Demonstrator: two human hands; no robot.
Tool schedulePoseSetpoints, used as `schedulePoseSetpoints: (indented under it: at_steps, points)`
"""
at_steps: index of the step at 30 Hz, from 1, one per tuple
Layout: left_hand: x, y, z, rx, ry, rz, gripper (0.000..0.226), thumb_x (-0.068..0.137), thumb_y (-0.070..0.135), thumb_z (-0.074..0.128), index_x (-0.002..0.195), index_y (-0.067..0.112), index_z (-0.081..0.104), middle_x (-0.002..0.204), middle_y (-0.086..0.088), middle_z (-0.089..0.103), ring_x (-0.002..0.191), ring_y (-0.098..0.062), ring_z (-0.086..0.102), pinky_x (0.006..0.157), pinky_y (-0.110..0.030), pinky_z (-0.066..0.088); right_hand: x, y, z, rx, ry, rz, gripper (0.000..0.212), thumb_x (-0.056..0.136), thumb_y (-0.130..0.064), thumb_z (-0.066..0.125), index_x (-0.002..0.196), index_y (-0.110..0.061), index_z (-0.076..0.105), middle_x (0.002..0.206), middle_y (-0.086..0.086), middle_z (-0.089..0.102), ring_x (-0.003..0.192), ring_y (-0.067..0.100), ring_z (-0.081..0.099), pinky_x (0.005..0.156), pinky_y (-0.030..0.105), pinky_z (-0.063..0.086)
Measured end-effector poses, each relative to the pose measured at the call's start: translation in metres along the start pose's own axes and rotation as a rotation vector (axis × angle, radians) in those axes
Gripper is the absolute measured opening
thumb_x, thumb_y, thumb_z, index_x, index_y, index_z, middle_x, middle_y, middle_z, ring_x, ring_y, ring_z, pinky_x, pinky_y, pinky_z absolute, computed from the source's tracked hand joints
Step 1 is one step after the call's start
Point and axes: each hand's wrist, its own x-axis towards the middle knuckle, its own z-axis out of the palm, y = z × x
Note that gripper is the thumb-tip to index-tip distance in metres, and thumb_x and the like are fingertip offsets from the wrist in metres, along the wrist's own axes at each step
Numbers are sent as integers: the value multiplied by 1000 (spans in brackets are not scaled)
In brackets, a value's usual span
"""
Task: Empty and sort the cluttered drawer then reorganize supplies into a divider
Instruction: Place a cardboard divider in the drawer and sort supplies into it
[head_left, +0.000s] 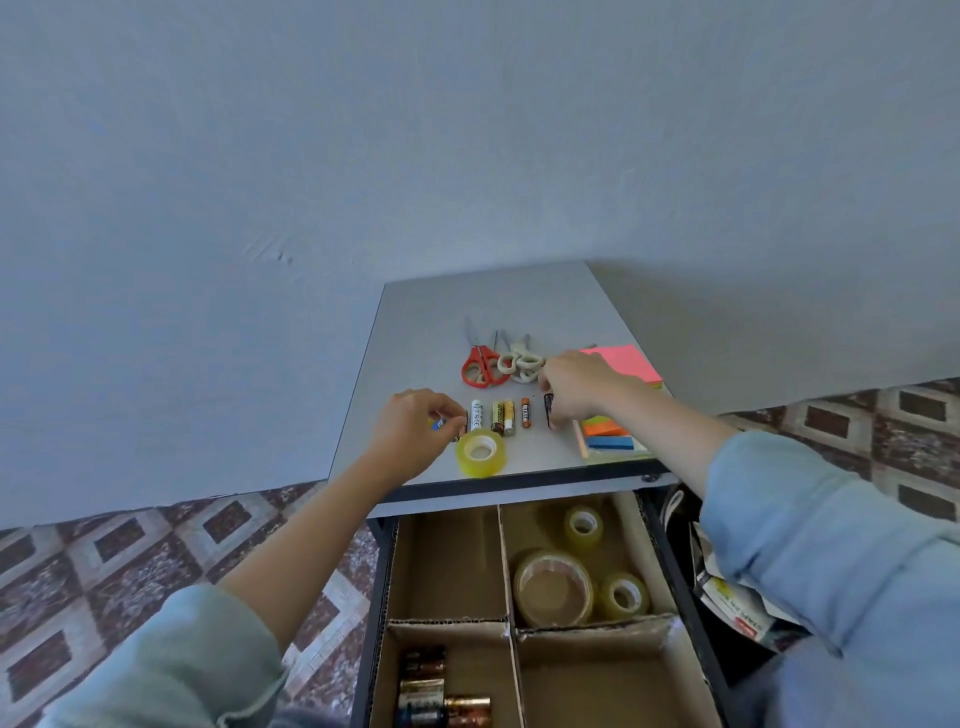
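Battery row (501, 415) — its ends at left fingers (458, 411) and right fingers (548, 383)

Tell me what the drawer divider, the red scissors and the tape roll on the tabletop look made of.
The drawer divider looks like corrugated cardboard, matte brown; fluted edges show along its wall tops. The red scissors have glossy red handles, likely plastic, and grey blades, probably metal. The tape roll on the tabletop is glossy, yellowish clear film on a white core, likely plastic.
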Motion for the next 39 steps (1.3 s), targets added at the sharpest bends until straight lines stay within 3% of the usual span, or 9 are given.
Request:
schedulePoseSetpoints:
  at_steps: [8, 11, 15, 19, 23, 26, 29, 35, 39]
  points:
    - [-5, -5, 1, -43, 25, -33, 19, 90, 20, 60, 102, 10, 72, 102, -3, 68, 81, -8, 54, 76, -22, 45, 1, -6, 2, -43, -33, 13, 36, 80, -21, 70, 64, -19, 38, 68, -2, 42, 64, 13, 40, 51, 25, 22]
    - [-5, -4, 0, -51, 17, -37, 19, 90, 20, 60, 100, 10, 72, 100, -3, 68, 83, -10, 56, 77, -24, 47, -1, -10, 2, -16, -24, 1, 29, 80, -24, 71, 70, -17, 45, 69, -3, 43, 74, 17, 46, 51, 24, 26]
    - [-6, -3, -3, -69, 23, -31, 19, 91, 19, 58, 101, 9, 71, 101, -4, 69, 83, -10, 56, 79, -26, 47, -4, -9, -2, 66, 45, -29, 19, 77, -24, 72, 77, -12, 57, 68, -1, 47, 67, 15, 45, 52, 25, 29]
    - [-5, 0, -6, -71, 20, -4, 20, 92, 18, 57, 104, 9, 70, 103, -3, 68, 84, -9, 55, 78, -22, 45, -22, -5, -16, 349, 178, -34, 42, 73, -18, 76, 108, 1, 65, 86, 11, 61, 81, 25, 55, 66, 32, 40]
    - [-3, 3, -3, -24, -47, 31, 25, 90, 22, 61, 111, 11, 67, 110, -4, 65, 91, -9, 54, 82, -22, 44, -55, 3, -19, 710, 244, -43, 39, 70, -11, 80, 106, -11, 64, 87, 2, 60, 73, 13, 54, 66, 23, 42]
    - [6, 8, 3, 48, -115, 48, 34, 87, 28, 63, 117, 13, 63, 117, -2, 62, 101, -13, 55, 85, -24, 44, -79, 17, 0, 1021, 214, -38, 36, 69, -7, 81, 98, -21, 65, 91, 1, 62, 75, 10, 56, 75, 28, 47]
    - [19, 15, 12, 111, -177, 66, 39, 86, 31, 64, 122, 16, 59, 124, 0, 59, 109, -14, 53, 89, -27, 44, -100, 28, 23, 1184, 132, 10, 41, 71, -3, 78, 104, -22, 62, 83, 4, 62, 64, 12, 56, 58, 24, 45]
    - [42, 34, 26, 145, -257, 72, 47, 84, 23, 65, 129, 18, 53, 129, -1, 56, 117, -18, 50, 97, -34, 43, -126, 36, 49, 1468, 39, 146, 44, 79, 9, 66, 114, -13, 53, 57, 2, 59, 47, 15, 51, 44, 24, 42]
    - [54, 36, 38, 305, -393, 71, 59, 85, 17, 61, 140, 20, 40, 137, -9, 47, 119, -26, 49, 96, -36, 43, -135, 35, 59, 1789, -82, 207, 48, 80, 20, 52, 118, -10, 49, 77, 18, 58, 53, 18, 48, 43, 23, 44]
